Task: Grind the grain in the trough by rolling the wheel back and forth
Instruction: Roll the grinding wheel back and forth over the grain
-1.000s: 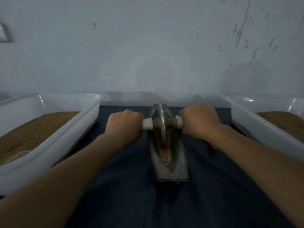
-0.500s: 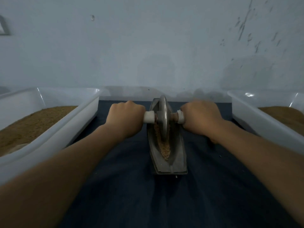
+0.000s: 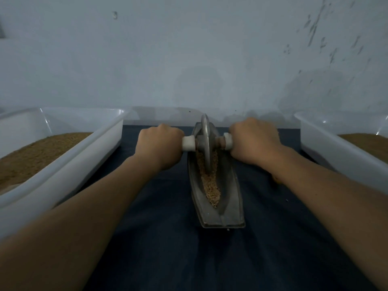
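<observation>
Up the trough (image 3: 228,202) I am rolling the wheel (image 3: 205,141) slightly farther than a second ago, nearing its far end. My left hand (image 3: 159,147) and right hand (image 3: 253,141) are clamping the axle handles (image 3: 188,143), leaving grain (image 3: 211,185) exposed behind for the return stroke.

Dim bluish light, soft focus, wide-angle edge distortion.

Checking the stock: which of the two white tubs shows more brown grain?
The left white plastic tub: a broad bed of brown grain shows in it. The right white tub, cut by the picture's edge, shows only a small patch.
</observation>
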